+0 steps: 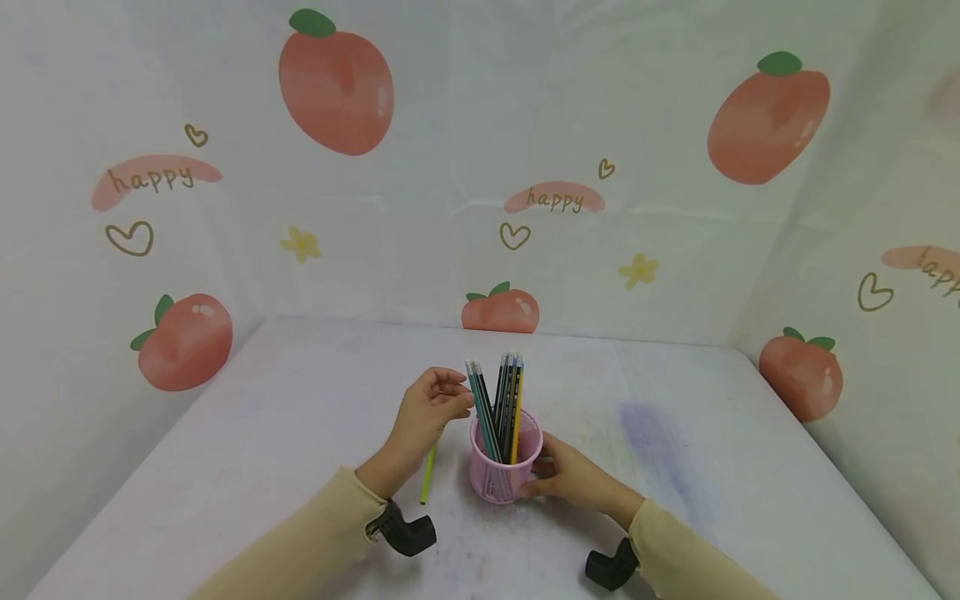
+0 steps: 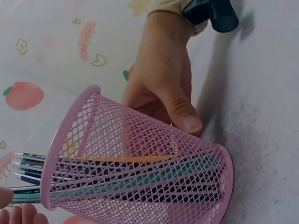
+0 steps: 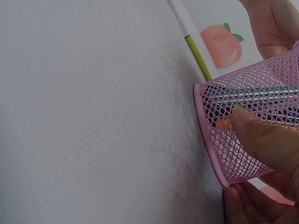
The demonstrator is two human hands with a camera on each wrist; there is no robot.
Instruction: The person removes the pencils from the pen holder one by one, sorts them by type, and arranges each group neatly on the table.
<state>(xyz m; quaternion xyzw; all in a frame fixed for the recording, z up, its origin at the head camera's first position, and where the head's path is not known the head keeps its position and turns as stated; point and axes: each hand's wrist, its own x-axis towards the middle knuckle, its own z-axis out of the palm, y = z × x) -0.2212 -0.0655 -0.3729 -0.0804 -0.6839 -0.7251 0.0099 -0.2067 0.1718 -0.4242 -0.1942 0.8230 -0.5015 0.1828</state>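
A pink mesh pencil cup (image 1: 504, 479) stands upright on the table, holding several pencils (image 1: 513, 400): teal, black and one yellow. My right hand (image 1: 577, 481) grips the cup low on its right side, its thumb (image 3: 261, 140) across the mesh and other fingers around the base. My left hand (image 1: 427, 417) is at the cup's upper left, thumb and fingertips right beside the teal pencil (image 1: 483, 412), which leans left with a black one. In the left wrist view, the left thumb (image 2: 5, 197) overlaps the ends of these leaning pencils.
A lime-green pencil (image 1: 428, 477) lies on the white table (image 1: 300, 467) left of the cup, partly hidden by my left hand. A purple smudge (image 1: 660, 450) marks the surface to the right. A fruit-printed curtain (image 1: 450, 125) surrounds the table's back and sides.
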